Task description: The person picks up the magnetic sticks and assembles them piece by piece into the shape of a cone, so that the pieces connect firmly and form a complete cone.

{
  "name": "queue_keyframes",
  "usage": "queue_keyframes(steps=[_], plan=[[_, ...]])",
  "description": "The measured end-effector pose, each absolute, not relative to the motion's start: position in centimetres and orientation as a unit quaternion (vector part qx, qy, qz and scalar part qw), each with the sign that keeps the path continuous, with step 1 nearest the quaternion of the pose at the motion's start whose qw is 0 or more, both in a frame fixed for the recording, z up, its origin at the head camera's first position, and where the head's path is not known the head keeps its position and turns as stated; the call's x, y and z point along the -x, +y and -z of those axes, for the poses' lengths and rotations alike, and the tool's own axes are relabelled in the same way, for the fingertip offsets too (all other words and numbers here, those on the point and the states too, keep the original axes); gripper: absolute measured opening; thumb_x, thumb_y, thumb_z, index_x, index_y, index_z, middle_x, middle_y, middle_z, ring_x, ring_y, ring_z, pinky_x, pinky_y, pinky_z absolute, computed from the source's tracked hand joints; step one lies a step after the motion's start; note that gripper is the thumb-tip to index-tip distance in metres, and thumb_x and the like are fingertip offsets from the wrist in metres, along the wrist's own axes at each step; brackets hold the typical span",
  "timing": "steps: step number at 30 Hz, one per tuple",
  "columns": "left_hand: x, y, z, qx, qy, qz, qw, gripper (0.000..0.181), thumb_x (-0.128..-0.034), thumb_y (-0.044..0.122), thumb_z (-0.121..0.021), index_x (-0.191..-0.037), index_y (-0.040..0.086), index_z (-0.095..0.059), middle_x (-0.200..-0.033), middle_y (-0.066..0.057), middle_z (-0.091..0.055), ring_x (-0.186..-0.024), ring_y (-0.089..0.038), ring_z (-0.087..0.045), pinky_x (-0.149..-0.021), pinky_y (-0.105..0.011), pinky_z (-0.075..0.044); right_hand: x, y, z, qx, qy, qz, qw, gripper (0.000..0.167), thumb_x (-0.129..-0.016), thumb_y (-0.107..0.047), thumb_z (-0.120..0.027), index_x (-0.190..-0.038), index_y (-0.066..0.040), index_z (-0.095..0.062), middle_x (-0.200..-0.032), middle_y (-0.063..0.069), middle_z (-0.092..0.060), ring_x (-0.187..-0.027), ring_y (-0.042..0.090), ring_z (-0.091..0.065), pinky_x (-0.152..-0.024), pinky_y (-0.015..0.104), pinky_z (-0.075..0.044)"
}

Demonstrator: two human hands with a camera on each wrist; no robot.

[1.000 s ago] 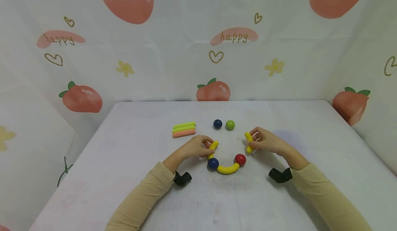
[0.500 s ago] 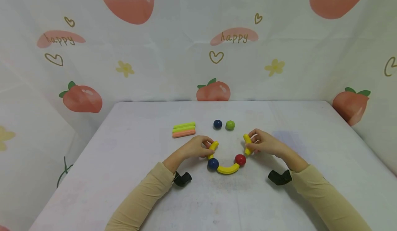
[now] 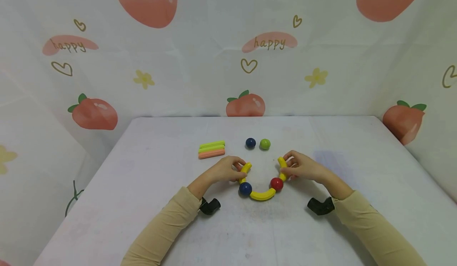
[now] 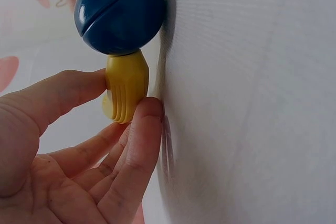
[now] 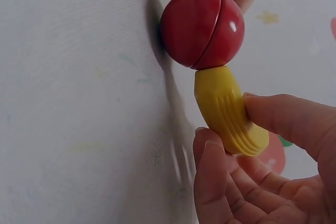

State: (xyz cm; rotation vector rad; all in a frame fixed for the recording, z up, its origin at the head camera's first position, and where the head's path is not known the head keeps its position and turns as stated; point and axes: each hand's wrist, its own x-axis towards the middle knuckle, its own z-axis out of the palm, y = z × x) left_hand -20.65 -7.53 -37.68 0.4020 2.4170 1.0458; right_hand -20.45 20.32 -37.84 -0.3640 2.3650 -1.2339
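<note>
My left hand (image 3: 226,168) pinches a yellow curved stick (image 4: 123,85) between thumb and fingers; one end of it meets a dark blue ball (image 3: 245,189). On the other side, my right hand (image 3: 303,167) pinches a second yellow curved stick (image 5: 228,111), whose near end touches a red ball (image 3: 276,184). Between the two balls lies a third yellow curved stick (image 3: 262,195), touching both. Together these pieces form a U on the white table, its gap facing the back. Each ball has a groove around it in the wrist views.
Behind the U sit another dark blue ball (image 3: 250,143) and a green ball (image 3: 265,144). To their left lie two yellow-green sticks (image 3: 212,147) and an orange stick (image 3: 212,153), side by side. Black wrist-worn parts (image 3: 210,206) hang near the tabletop (image 3: 250,234). A printed cloth hangs behind.
My right hand has moved left and slightly toward the front with its yellow curved stick, which was apart from the red ball and now meets it. The left hand has stayed put.
</note>
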Motion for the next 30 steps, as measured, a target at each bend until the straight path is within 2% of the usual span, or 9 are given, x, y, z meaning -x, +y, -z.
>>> queue_keyframes(steps=[8, 13, 18, 23, 26, 30], plan=[[20.7, -7.5, 37.7, -0.144, 0.88, -0.383, 0.239, 0.041, -0.0843, 0.019, -0.068, -0.122, 0.006, -0.057, -0.105, -0.011, -0.061, -0.066, -0.011, -0.058, -0.061, -0.022, -0.05, 20.3, 20.2, 37.8, 0.137, 0.854, 0.45, 0.221, 0.045, -0.088, -0.019, -0.064, -0.116, 0.006, -0.039, -0.091, 0.011, -0.057, -0.072, 0.015, -0.059, -0.066, 0.023, -0.052], [20.7, -7.5, 37.7, -0.14, 0.88, -0.386, 0.239, 0.041, -0.0844, 0.019, -0.068, -0.122, 0.007, -0.057, -0.106, -0.01, -0.061, -0.067, -0.011, -0.059, -0.061, -0.022, -0.05, 20.2, 20.0, 37.8, 0.138, 0.858, 0.444, 0.218, 0.049, -0.088, -0.021, -0.064, -0.12, 0.007, -0.04, -0.101, 0.019, -0.055, -0.075, 0.015, -0.06, -0.067, 0.024, -0.052], [20.8, -7.5, 37.7, -0.135, 0.881, -0.386, 0.238, 0.04, -0.0847, 0.02, -0.067, -0.122, 0.007, -0.058, -0.105, -0.01, -0.061, -0.066, -0.011, -0.058, -0.06, -0.021, -0.049, 19.9, 19.5, 37.6, 0.134, 0.873, 0.41, 0.229, 0.065, -0.085, -0.034, -0.067, -0.131, 0.003, -0.038, -0.118, 0.024, -0.05, -0.086, 0.019, -0.061, -0.074, 0.029, -0.053], [20.8, -7.5, 37.7, -0.136, 0.882, -0.384, 0.237, 0.038, -0.0858, 0.02, -0.066, -0.121, 0.007, -0.058, -0.104, -0.01, -0.06, -0.065, -0.011, -0.057, -0.059, -0.021, -0.048, 19.5, 18.7, 37.4, 0.138, 0.889, 0.369, 0.232, 0.085, -0.079, -0.045, -0.07, -0.139, 0.002, -0.031, -0.126, 0.025, -0.047, -0.095, 0.021, -0.06, -0.079, 0.033, -0.053], [20.8, -7.5, 37.7, -0.137, 0.881, -0.384, 0.24, 0.037, -0.0865, 0.02, -0.065, -0.12, 0.007, -0.058, -0.102, -0.01, -0.06, -0.066, -0.012, -0.057, -0.06, -0.021, -0.049, 19.2, 18.3, 37.5, 0.154, 0.891, 0.362, 0.225, 0.094, -0.077, -0.044, -0.072, -0.141, 0.007, -0.025, -0.127, 0.026, -0.043, -0.089, 0.02, -0.058, -0.078, 0.031, -0.053], [20.8, -7.4, 37.8, -0.141, 0.88, -0.385, 0.24, 0.036, -0.0874, 0.021, -0.064, -0.121, 0.009, -0.057, -0.098, -0.009, -0.058, -0.064, -0.012, -0.056, -0.06, -0.021, -0.05, 18.8, 17.7, 37.7, 0.182, 0.901, 0.344, 0.191, 0.097, -0.076, -0.042, -0.075, -0.139, 0.012, -0.025, -0.124, 0.027, -0.043, -0.083, 0.018, -0.053, -0.074, 0.028, -0.05]])
